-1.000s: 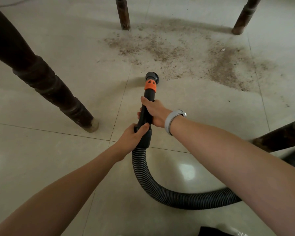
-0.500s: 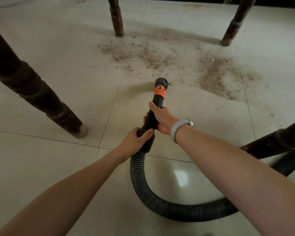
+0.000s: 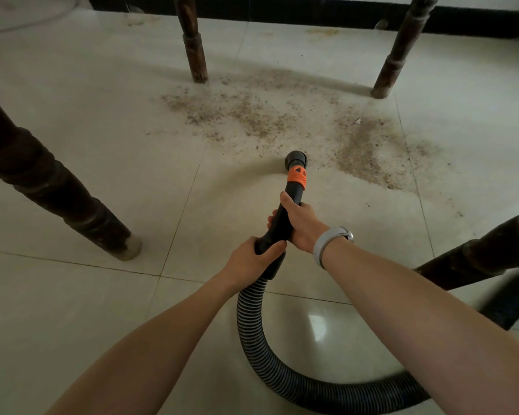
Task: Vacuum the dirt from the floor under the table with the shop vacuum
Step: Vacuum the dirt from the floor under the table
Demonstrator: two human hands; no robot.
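Note:
A black vacuum nozzle (image 3: 295,161) with an orange collar points down at the pale tiled floor. My right hand (image 3: 301,223) grips the nozzle tube just behind the collar. My left hand (image 3: 250,263) grips the tube's lower end where the ribbed black hose (image 3: 264,354) joins it. The hose loops back under my right arm toward the right. Brown dirt (image 3: 360,151) is scattered over the tiles ahead and to the right of the nozzle tip, with another patch of dirt (image 3: 237,115) farther left.
Dark wooden table legs stand around the dirt: a thick near left leg (image 3: 72,211), a far left leg (image 3: 194,46), a far right leg (image 3: 397,55) and a near right leg (image 3: 486,253). A dark baseboard (image 3: 312,13) runs along the back.
The nozzle and both hands have shifted right and forward, closer to the right dirt patch. The view has tilted up, bringing the baseboard into sight.

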